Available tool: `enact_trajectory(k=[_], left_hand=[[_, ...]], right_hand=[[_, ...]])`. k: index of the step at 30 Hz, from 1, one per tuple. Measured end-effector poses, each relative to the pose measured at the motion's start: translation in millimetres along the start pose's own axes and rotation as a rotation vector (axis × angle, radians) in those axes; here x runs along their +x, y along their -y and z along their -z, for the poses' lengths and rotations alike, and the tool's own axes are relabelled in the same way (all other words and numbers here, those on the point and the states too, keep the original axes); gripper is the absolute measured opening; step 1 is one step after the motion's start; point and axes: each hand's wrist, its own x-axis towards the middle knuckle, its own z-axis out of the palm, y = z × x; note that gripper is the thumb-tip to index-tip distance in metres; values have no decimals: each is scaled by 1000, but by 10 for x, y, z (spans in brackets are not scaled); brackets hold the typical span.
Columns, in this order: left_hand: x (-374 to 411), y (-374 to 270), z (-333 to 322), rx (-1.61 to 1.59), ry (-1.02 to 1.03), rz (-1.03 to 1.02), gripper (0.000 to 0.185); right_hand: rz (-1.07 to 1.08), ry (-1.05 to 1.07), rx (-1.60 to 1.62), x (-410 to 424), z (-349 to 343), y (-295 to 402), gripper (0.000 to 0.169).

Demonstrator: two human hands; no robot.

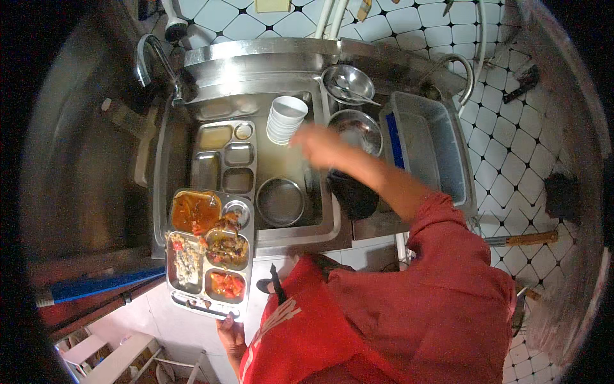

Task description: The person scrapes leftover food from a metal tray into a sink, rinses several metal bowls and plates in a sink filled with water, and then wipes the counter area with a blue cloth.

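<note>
My left hand [231,332] grips the near edge of a steel compartment tray [201,259] that holds leftover food, with soup, rice, a brown dish and tomato pieces in its hollows. Blurred by motion, my right hand [314,144] is at the lower right of a stack of white bowls [287,117] in the sink; whether it touches them or holds anything cannot be told. Another compartment tray [238,180] lies in the sink's cloudy water, partly under the food tray. Beside it is a round steel dish [280,201].
Right of the sink basin [331,211] stand two steel bowls [348,84], the upper with a utensil, a dark container [354,197] and a clear plastic bin [424,144]. Faucets rise at the back left [156,57] and back right [460,62]. A blue bar [105,286] lies lower left.
</note>
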Motion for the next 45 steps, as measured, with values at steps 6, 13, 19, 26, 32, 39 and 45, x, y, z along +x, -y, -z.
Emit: enact_trajectory(k=[6, 13, 19, 26, 32, 39, 45], left_hand=[[286, 340, 561, 142, 5, -149, 46], [104, 203, 70, 130, 17, -162, 42], [-97, 62, -490, -108, -3, -142, 47], [-265, 99, -429, -108, -63, -124, 23], [-127, 11, -422, -177, -149, -75, 21], [-28, 39, -253, -185, 37, -75, 32], [-186, -86, -239, -289, 26, -4, 36]], right_hand=[[-362, -283, -410, 234, 724, -1825, 14], [-629, 1, -542, 441, 568, -1791, 23], [-619, 96, -632, 606, 486, -1820, 21], [-526, 158, -714, 562, 645, -1573, 22], [-331, 52, -833, 292, 547, -2245, 24], [-303, -171, -113, 312, 887, -1102, 30], [252, 287, 506, -125, -268, 1755, 28]])
